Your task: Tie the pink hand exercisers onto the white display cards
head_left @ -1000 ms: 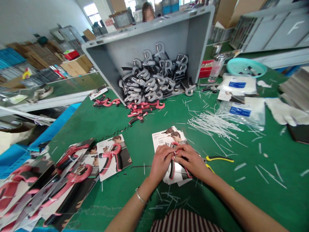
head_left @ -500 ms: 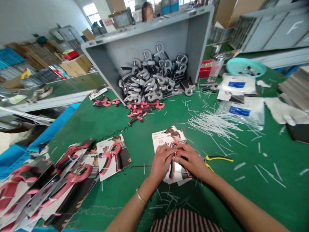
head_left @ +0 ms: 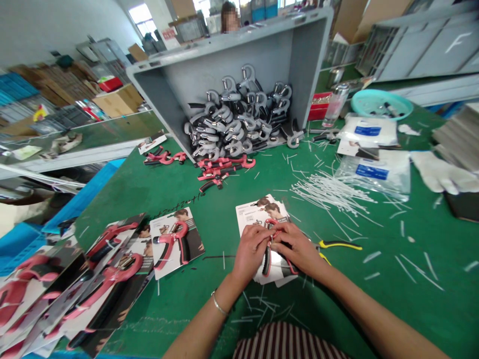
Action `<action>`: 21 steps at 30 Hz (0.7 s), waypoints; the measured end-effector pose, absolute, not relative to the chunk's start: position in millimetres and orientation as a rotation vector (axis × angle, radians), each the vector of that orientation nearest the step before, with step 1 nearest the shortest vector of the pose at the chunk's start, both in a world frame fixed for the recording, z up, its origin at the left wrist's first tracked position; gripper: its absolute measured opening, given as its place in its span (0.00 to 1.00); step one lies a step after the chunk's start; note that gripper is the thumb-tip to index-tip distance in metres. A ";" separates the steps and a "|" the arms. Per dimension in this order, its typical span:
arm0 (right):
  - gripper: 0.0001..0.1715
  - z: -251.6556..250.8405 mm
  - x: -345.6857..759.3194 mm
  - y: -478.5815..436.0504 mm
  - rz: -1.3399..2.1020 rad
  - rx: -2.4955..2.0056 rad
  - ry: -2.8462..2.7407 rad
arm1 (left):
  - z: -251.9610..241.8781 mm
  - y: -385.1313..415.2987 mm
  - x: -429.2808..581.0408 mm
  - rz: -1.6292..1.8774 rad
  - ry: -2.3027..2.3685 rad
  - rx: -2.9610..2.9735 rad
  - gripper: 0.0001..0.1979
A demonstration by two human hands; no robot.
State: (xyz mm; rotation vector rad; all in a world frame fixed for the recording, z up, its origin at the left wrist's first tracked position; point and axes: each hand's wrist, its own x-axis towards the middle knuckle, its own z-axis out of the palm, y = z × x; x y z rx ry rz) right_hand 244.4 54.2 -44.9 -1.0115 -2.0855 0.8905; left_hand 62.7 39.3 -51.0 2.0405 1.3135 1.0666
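A red-and-black hand grip strengthener [head_left: 266, 262] lies on a stack of printed backing cards [head_left: 247, 212] in front of me. My left hand [head_left: 252, 249] is closed at its upper middle, fingertips pressed against it. From the other side my right hand [head_left: 294, 247] pinches at the same spot, where a small white bit, apparently a cable tie, shows between the fingertips. The fingers hide most of this tie. Just right of my right hand are yellow-and-black pliers [head_left: 340, 245], partly covered by my wrist.
Carded red strengtheners [head_left: 121, 269] pile up at left, with one separate card [head_left: 196, 234] beside them. A grey crate [head_left: 322, 45] on its side holds many grey strengtheners; loose red ones [head_left: 215, 172] lie before it. White cable ties [head_left: 329, 192], plastic bags [head_left: 370, 129] and a glove [head_left: 441, 172] lie right.
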 end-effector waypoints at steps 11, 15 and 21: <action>0.05 -48.1 245.1 52.3 0.902 -1.014 -2.058 | -50.9 38.4 62.1 1.031 1.313 2.136 0.14; 0.04 -52.2 243.6 52.2 0.891 -1.036 -2.021 | -52.5 36.9 60.8 0.990 1.304 2.187 0.14; 0.04 -51.0 241.9 54.1 0.916 -1.040 -2.023 | -56.4 37.9 59.1 1.019 1.320 2.145 0.14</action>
